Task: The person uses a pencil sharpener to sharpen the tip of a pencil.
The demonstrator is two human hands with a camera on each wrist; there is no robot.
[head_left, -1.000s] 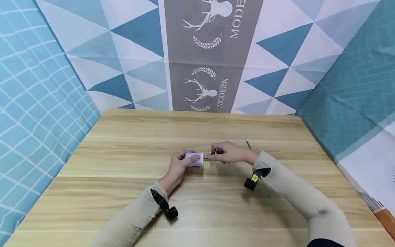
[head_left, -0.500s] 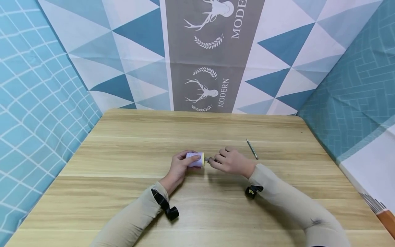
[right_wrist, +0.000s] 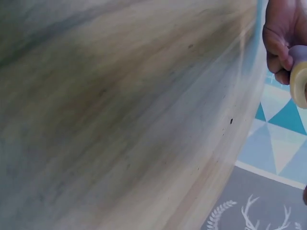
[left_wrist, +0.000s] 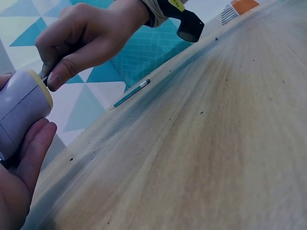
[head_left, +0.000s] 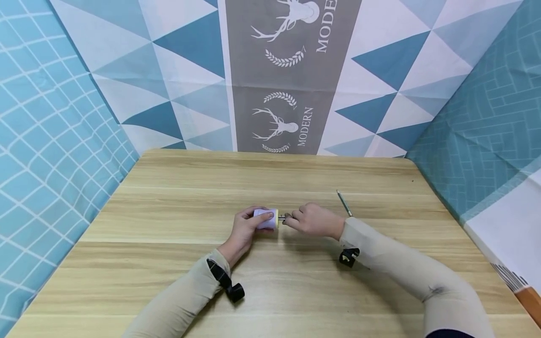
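Note:
A lavender hand-crank pencil sharpener (head_left: 264,219) with a yellow rim lies sideways in my left hand (head_left: 243,232), thumb along its top. From the yellow end a thin metal crank (head_left: 282,218) sticks out to the right. My right hand (head_left: 314,220) pinches the crank's outer end with curled fingers, which hide its knob. In the left wrist view the sharpener (left_wrist: 21,108) sits at the left edge, and my right hand (left_wrist: 91,40) reaches to its rim. Only the sharpener's yellow rim (right_wrist: 297,84) and part of my left hand (right_wrist: 283,28) appear in the right wrist view.
A green pencil (head_left: 344,203) lies behind my right wrist, its lower end covered by the sleeve. The wooden table (head_left: 190,188) has small dark specks on it. Patterned cloth (head_left: 198,94) hangs at the back and both sides.
My right hand has swung round with the crank, its fingers turning over and its wrist shifting. The pencil was more exposed half a second ago. My left hand and the sharpener have hardly moved.

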